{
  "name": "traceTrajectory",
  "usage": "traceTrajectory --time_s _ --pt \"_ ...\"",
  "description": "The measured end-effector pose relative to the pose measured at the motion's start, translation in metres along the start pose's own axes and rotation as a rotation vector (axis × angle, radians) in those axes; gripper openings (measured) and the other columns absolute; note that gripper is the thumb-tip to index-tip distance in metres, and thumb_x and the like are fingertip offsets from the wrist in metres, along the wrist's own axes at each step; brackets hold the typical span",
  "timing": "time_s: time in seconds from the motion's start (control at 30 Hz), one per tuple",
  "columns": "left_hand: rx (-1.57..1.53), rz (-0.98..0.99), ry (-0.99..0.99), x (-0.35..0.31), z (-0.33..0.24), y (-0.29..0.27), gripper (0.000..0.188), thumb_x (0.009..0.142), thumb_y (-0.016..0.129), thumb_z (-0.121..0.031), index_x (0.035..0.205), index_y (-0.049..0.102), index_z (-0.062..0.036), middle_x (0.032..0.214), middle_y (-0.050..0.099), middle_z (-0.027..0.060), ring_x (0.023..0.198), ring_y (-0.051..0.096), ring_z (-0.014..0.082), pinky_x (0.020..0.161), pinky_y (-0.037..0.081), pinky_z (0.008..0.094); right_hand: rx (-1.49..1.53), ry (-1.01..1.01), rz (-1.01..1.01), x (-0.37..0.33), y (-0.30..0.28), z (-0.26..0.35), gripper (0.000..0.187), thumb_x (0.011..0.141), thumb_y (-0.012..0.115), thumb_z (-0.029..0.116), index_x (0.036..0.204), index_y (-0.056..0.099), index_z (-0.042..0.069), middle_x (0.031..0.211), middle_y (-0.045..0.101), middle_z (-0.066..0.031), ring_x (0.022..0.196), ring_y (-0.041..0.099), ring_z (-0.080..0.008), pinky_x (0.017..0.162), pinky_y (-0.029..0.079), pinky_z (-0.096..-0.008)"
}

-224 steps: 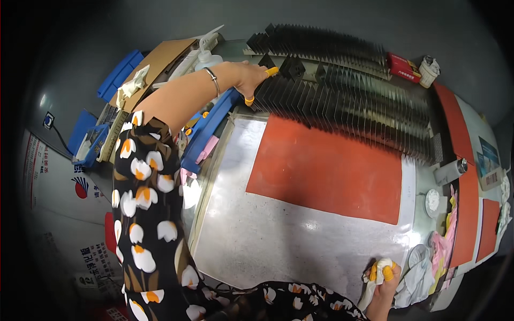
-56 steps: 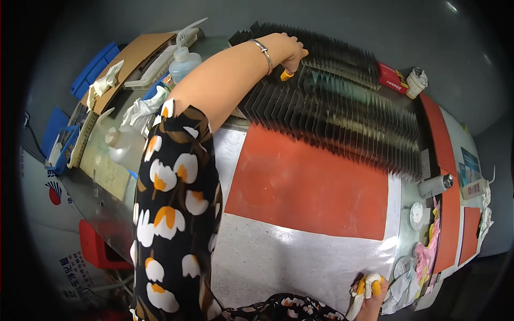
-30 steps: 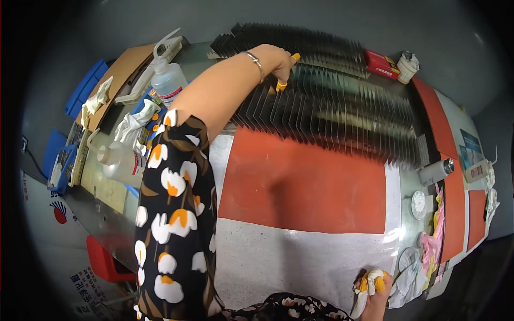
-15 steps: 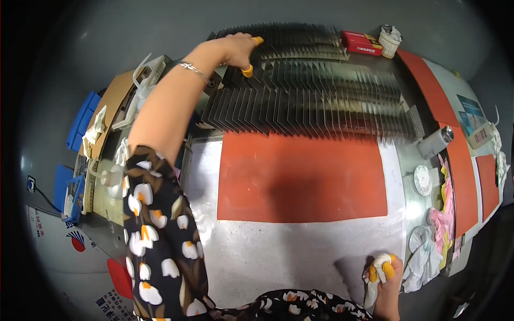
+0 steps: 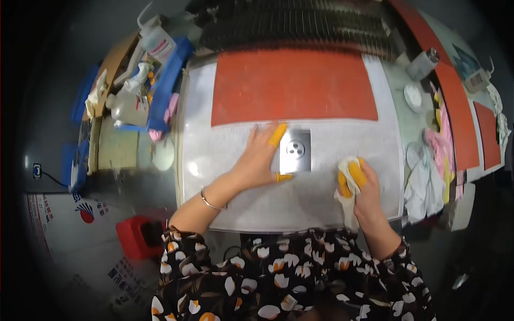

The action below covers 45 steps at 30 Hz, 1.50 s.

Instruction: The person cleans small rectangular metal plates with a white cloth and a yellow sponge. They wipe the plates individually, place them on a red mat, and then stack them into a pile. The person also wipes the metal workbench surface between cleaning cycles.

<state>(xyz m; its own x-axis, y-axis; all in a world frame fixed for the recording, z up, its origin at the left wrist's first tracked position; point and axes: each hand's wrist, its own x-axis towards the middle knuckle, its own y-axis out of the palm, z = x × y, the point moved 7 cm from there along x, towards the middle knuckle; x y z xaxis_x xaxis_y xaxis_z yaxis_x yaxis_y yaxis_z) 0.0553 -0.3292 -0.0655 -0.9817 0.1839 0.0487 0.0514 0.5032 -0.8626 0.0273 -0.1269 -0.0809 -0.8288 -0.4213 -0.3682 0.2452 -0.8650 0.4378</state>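
Left grip withdrawn, metal plate pinched by left end, right grip clutching cloth

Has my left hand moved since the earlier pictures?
Yes. Your left hand has come back toward you, from the black plates beyond the red mat to the mat's near side.

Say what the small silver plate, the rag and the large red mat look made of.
Small silver plate: probably metal, smooth and polished, given its bright glare. Rag: likely cloth, matte, as it bunches into loose folds. Large red mat: perhaps rubber, dull with an even colour; plastic is possible.
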Motion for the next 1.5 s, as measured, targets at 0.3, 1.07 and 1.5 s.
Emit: traceTrajectory --time_s 0.3,1.07,1.5 --pt "-1.466 -0.241 -0.403 -0.095 -0.043 0.045 0.065 0.092 0.043 -0.04 0.142 0.015 -0.0093 0.133 0.039 0.0109 0.119 0.041 0.0188 0.097 0.034 0.0334 -0.538 -0.669 0.398 -0.044 0.097 -0.027 0.029 0.09 0.048 0.024 0.107 0.053 0.001 0.099 0.056 -0.0168 0.092 0.053 -0.0298 0.091 0.038 -0.0403" --pt "0.617 -0.618 -0.584 -0.167 0.134 -0.092 0.048 0.079 0.055 -0.008 0.124 0.042 0.0025 0.118 0.044 0.0213 0.107 0.042 0.0379 0.094 0.031 0.0429 -1.928 -0.509 -0.322 0.02 -0.166 0.126 0.041 0.073 0.067 0.018 0.108 0.054 0.002 0.087 0.053 -0.0168 0.083 0.053 -0.0344 0.065 0.043 -0.0443" --pt "0.451 -0.875 -0.535 -0.135 0.096 -0.109 0.052 0.078 0.06 -0.009 0.126 0.041 0.0024 0.126 0.041 0.0197 0.113 0.039 0.0351 0.097 0.028 0.0434 -1.354 -0.507 -0.123 -0.012 -0.152 0.151 0.016 0.076 0.057 0.007 0.09 0.057 -0.002 0.089 0.057 -0.0159 0.081 0.054 -0.032 0.073 0.043 -0.0352"
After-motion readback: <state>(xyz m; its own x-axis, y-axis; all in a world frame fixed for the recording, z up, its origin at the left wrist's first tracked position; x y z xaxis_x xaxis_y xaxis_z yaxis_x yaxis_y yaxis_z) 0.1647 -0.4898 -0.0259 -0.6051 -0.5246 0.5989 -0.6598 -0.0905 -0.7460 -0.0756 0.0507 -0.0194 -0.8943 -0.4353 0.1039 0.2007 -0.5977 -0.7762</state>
